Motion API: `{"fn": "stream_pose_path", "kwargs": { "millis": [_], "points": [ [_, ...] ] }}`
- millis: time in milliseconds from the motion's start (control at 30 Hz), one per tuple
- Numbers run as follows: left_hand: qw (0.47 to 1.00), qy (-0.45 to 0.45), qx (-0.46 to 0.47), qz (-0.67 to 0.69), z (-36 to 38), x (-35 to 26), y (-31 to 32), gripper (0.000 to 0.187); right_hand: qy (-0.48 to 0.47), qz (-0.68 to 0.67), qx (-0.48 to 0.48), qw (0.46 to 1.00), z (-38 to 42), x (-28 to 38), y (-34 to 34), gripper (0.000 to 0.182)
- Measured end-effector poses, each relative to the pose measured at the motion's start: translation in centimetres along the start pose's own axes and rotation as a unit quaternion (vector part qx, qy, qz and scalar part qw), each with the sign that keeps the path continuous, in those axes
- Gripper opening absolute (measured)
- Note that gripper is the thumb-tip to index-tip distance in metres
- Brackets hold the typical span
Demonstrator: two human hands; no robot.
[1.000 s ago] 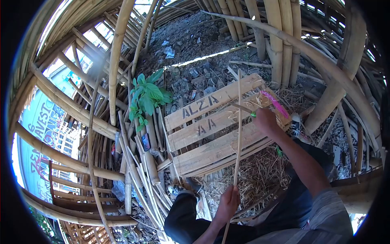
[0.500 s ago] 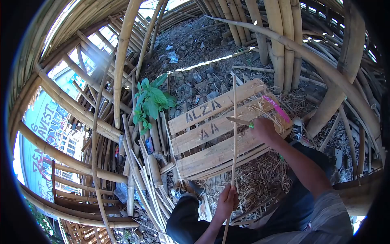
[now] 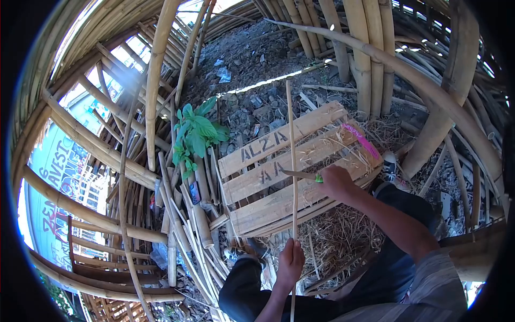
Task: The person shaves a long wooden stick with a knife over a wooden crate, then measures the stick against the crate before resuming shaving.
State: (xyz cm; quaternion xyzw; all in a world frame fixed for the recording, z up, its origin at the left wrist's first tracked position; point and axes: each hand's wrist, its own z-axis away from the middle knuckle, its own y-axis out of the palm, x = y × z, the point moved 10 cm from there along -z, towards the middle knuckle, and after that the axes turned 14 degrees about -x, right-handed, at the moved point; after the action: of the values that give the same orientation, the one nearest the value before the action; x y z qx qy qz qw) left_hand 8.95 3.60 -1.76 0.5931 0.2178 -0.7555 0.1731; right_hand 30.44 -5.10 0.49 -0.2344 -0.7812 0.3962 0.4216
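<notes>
A long thin bamboo strip (image 3: 293, 161) stands nearly upright in the view, in front of a slatted wooden crate (image 3: 257, 189) lettered "ALZA AA". My left hand (image 3: 291, 260) is closed around the strip's lower part. Above and to the right, my right hand (image 3: 337, 183) grips the green handle of a knife (image 3: 301, 175). The knife's blade points left and crosses the strip at about mid-length; whether its edge touches the strip cannot be made out. A pink ribbon (image 3: 362, 140) lies on the crate's right end.
Straw-like shavings (image 3: 335, 231) cover the ground below the crate. A leafy green plant (image 3: 197, 131) grows to its left, beside cut bamboo pieces (image 3: 201, 225). Thick bamboo poles (image 3: 370, 64) rise behind on the right. A shoe (image 3: 390, 164) is by the crate's right end.
The strip and my right hand with the knife have shifted left and slightly down. My left hand has moved slightly left. The whole view has also shifted a little.
</notes>
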Motion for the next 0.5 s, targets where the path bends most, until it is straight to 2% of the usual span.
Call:
{"fn": "stream_pose_path", "kwargs": {
  "millis": [67, 133, 233, 300, 367, 400, 433, 500],
  "points": [
    [1.0, 0.003, -0.002, -0.015, -0.1, 0.0, -0.1, 0.022, 0.017, -0.026, 0.025, 0.999, 1.8, 1.0, 0.8, 0.016],
    [0.999, 0.003, -0.008, -0.032, -0.2, 0.3, -0.5, 0.021, -0.186, -0.061, 0.092, 0.976, 5.2, 7.0, 1.3, 0.016],
    [0.994, 0.032, -0.025, -0.099, -0.7, 0.7, -1.2, 0.022, -0.179, -0.051, 0.062, 0.981, 4.3, 7.4, 0.5, 0.016],
    [0.98, 0.11, -0.041, -0.161, -1.4, -0.9, -1.1, 0.02, -0.166, -0.047, 0.034, 0.984, 3.7, 7.1, 0.3, 0.016],
    [0.976, 0.128, -0.05, -0.17, -1.9, -1.2, -1.2, 0.019, -0.154, -0.045, 0.002, 0.987, 2.9, 6.9, 0.1, 0.016],
    [0.972, 0.143, -0.057, -0.18, -1.9, -1.5, -1.2, 0.018, -0.129, -0.018, 0.013, 0.991, 2.4, 6.2, 0.6, 0.016],
    [0.974, 0.12, -0.057, -0.186, -1.9, -1.4, -1.1, 0.017, -0.102, 0.008, 0.023, 0.994, 2.0, 5.3, 1.0, 0.017],
    [0.983, 0.103, -0.043, -0.148, -0.8, -0.5, -0.7, 0.021, 0.14, 0.032, 0.005, 0.99, -1.4, -2.7, -0.1, 0.018]
  ]
}}
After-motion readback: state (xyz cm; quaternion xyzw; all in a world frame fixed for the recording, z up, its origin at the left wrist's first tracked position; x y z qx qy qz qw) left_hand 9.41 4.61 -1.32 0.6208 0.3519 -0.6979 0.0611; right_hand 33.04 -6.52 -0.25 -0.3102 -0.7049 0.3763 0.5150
